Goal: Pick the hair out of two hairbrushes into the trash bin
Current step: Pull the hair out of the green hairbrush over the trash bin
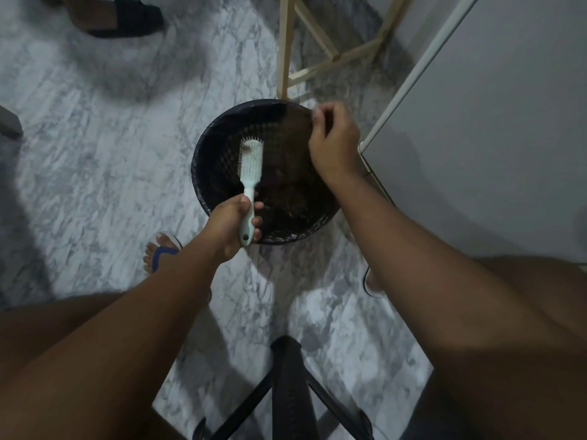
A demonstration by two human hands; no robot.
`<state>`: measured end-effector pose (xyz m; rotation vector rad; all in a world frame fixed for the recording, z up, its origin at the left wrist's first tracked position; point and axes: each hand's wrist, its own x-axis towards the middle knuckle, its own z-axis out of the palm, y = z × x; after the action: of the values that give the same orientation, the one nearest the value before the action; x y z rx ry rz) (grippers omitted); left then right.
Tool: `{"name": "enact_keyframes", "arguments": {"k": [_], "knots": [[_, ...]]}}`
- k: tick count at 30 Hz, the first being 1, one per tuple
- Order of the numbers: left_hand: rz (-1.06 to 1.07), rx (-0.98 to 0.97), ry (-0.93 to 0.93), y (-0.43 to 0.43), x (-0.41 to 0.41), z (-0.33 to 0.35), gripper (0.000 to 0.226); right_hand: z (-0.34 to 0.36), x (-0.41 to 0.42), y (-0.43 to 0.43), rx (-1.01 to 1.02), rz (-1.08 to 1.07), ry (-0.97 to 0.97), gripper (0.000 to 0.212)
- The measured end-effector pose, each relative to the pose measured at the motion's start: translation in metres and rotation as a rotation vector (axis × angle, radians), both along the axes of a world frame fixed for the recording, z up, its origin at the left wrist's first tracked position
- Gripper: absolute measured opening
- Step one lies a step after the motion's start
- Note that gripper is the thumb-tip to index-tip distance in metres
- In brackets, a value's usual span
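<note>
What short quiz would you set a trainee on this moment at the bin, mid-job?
1. True or false: the left hand grips the hairbrush by its handle.
2. Where is the brush's bristle head? A: over the open trash bin. B: lying on the floor. C: pressed into the right palm.
3. Fill in: the right hand, raised over the bin's far rim, pinches a wisp of ____.

Key: 1 true. 2 A. 3 hair.
</note>
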<state>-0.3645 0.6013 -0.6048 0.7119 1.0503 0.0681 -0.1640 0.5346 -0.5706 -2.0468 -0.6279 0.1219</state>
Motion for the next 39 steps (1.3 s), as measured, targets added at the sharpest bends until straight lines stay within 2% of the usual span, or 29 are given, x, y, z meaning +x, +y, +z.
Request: {"name": "enact_keyframes", "arguments": {"k": [2,3,4,7,9,13,16,22,27,29,31,33,34,37,39], "knots": [[-0.029,0.016,-0.016,0.0,0.002,0.005,0.023,-0.015,0.0,-0.004,-0.344,0.07,0.149,0.026],[-0.043,0.021,-0.025,0.0,0.004,0.007,0.023,-0.021,-0.002,-0.006,-0.435,0.09,0.216,0.036],[-0.058,0.021,-0.038,0.0,0.005,0.008,0.025,-0.024,-0.006,-0.007,-0.437,0.107,0.267,0.045],[-0.125,0.033,-0.067,0.0,0.009,0.01,0.028,-0.023,-0.021,-0.005,-0.209,0.193,0.351,0.062],[-0.182,0.076,-0.061,-0.002,0.01,0.011,0.029,-0.019,-0.027,-0.001,-0.117,0.236,0.333,0.065],[-0.221,0.107,-0.066,-0.006,0.013,0.01,0.034,-0.021,-0.026,0.008,-0.038,0.137,0.205,0.036],[-0.235,0.113,-0.075,-0.009,0.015,0.009,0.033,-0.025,-0.023,0.013,-0.084,0.051,0.181,0.016],[-0.2,0.061,-0.082,-0.018,0.016,0.008,0.024,-0.02,-0.023,0.011,-0.153,0.037,0.145,0.014],[-0.085,0.009,-0.06,-0.014,0.011,0.003,0.023,0.003,-0.019,0.01,0.112,-0.057,0.064,0.017],[-0.086,0.031,-0.05,-0.01,0.007,0.001,0.025,0.003,-0.015,0.009,0.129,-0.12,0.045,0.017],[-0.09,0.033,-0.061,-0.008,0.006,0.002,0.028,-0.003,-0.011,0.006,-0.052,-0.088,0.129,0.014],[-0.083,0.013,-0.086,-0.006,0.007,0.006,0.03,-0.014,-0.012,0.0,-0.289,0.011,0.317,0.025],[-0.083,0.005,-0.093,-0.006,0.008,0.008,0.031,-0.017,-0.014,-0.003,-0.326,0.052,0.426,0.035],[-0.116,-0.006,-0.108,-0.005,0.011,0.01,0.034,-0.023,-0.025,-0.003,-0.162,0.154,0.61,0.065],[-0.139,-0.004,-0.128,-0.006,0.013,0.012,0.034,-0.025,-0.029,-0.002,-0.151,0.226,0.584,0.056]]}}
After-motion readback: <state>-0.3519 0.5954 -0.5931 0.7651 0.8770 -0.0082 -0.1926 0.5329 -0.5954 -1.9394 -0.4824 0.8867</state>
